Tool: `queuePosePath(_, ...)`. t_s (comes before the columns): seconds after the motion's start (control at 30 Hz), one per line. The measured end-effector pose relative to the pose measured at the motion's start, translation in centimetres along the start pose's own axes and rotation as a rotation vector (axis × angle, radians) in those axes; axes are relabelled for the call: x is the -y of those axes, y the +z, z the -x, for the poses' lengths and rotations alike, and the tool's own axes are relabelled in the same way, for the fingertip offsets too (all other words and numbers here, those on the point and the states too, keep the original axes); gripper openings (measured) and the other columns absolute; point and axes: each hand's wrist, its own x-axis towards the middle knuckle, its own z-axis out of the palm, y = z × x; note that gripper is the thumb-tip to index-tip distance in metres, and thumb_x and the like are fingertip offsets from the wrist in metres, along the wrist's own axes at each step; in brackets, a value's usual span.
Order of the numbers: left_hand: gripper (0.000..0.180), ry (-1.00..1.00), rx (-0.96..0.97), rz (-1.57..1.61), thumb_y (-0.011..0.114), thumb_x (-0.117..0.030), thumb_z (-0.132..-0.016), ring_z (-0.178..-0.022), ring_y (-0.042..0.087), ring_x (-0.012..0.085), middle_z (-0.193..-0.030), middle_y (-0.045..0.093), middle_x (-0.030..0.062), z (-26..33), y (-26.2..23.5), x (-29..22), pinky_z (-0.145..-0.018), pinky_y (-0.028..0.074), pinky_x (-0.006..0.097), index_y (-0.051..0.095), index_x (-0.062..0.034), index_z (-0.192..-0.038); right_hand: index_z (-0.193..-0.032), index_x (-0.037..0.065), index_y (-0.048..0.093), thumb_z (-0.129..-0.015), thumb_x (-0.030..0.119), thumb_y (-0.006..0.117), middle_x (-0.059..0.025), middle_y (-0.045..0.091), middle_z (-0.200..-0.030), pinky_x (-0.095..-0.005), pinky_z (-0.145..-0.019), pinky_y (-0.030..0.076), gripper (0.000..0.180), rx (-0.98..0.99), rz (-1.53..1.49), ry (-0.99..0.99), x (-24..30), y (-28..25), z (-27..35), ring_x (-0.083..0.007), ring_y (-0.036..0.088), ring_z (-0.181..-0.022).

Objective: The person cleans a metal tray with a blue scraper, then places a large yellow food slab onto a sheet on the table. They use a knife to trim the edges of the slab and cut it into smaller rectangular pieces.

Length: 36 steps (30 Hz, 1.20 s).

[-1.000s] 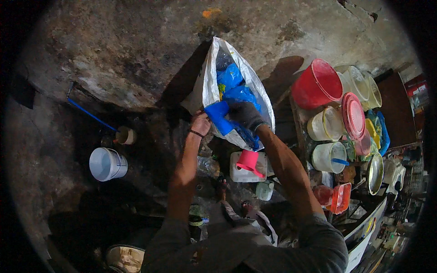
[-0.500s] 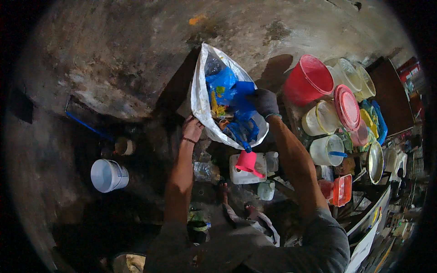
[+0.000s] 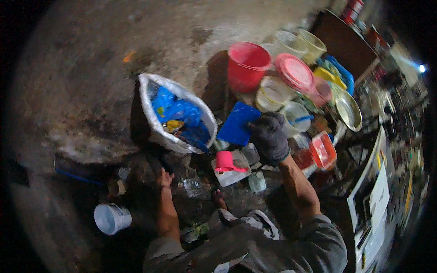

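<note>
Right grip [image 3: 269, 136] closed on blue lid [image 3: 236, 123] | left grip [image 3: 165, 176] unclear | sack [image 3: 157, 132] holds blue plastics

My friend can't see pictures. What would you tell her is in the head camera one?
Seen from above, a person's gloved right hand holds a flat blue plastic piece beside an open white sack of blue scraps. The bare left hand is low by the sack's bottom. A red bucket and plastic tubs lie around on the dirty floor.

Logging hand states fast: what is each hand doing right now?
Left hand: bare, low beside the white sack; grip cannot be told.
Right hand: in a dark glove, closed on a flat blue plastic piece.
</note>
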Motion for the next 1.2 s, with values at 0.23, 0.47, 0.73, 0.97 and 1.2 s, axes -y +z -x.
queuePosePath(0.23, 0.037, -0.058, 0.373, -1.159, 0.070, -0.028, -0.093, -0.104, 0.065, 0.0289, -0.118, 0.064, 0.0141, 8.4, -2.7, 17.9, -0.088, 0.054, 0.043, 0.059, -0.0093, -0.123, -0.112, 0.019, 0.074, -0.069, 0.013, 0.074, -0.0055, 0.064, -0.105, -0.0449, -0.086, 0.050, 0.044, 0.002, -0.007, 0.293, 2.4, -15.3, 14.5, -0.0293, 0.060, -0.100)
queuePosePath(0.47, 0.036, 0.048, 1.078, -2.096, 0.073, -0.028, -0.089, -0.097, 0.067, 0.0286, -0.108, 0.068, 0.0148, 19.4, 2.2, 29.5, -0.082, 0.055, 0.041, 0.062, -0.0052, -0.114, -0.105, 0.009, 0.076, -0.077, 0.038, 0.076, -0.0159, 0.074, -0.095, -0.0423, -0.082, 0.055, 0.040, 0.157, 0.019, 1.881, 11.3, -29.0, 47.3, -0.0324, 0.071, -0.087)
queuePosePath(0.73, 0.035, 0.331, 1.117, -2.545, 0.078, -0.028, -0.085, -0.088, 0.070, 0.0282, -0.097, 0.071, 0.0155, 26.0, 15.4, 35.9, -0.075, 0.057, 0.039, 0.065, -0.0005, -0.103, -0.080, 0.001, 0.071, -0.084, 0.035, 0.078, -0.0085, 0.069, -0.072, -0.0322, -0.057, 0.049, 0.035, -0.890, 0.137, 2.302, 23.3, -46.9, 66.5, -0.0170, 0.064, -0.061)
queuePosePath(0.97, 0.058, 0.159, 1.356, -1.821, 0.086, -0.021, -0.074, -0.100, 0.070, 0.0260, -0.109, 0.072, 0.0153, 39.8, 23.9, 45.7, -0.082, 0.056, 0.038, 0.063, 0.0005, -0.123, -0.077, 0.006, 0.064, -0.088, 0.030, 0.077, -0.0048, 0.062, -0.068, -0.0302, -0.046, 0.043, 0.030, -1.350, 0.078, 2.136, 16.3, -54.9, 73.4, -0.0122, 0.056, -0.054)
queuePosePath(1.2, 0.040, -0.038, 1.267, -1.937, 0.081, -0.018, -0.078, -0.091, 0.068, 0.0205, -0.095, 0.073, 0.0078, 48.5, 22.9, 53.6, -0.079, 0.055, 0.035, 0.070, -0.0019, -0.113, -0.107, -0.004, 0.070, -0.085, 0.044, 0.072, -0.0164, 0.073, -0.090, -0.0398, -0.075, 0.054, 0.053, -0.691, 0.135, 2.268, 5.3, -60.5, 78.1, -0.0263, 0.070, -0.080)
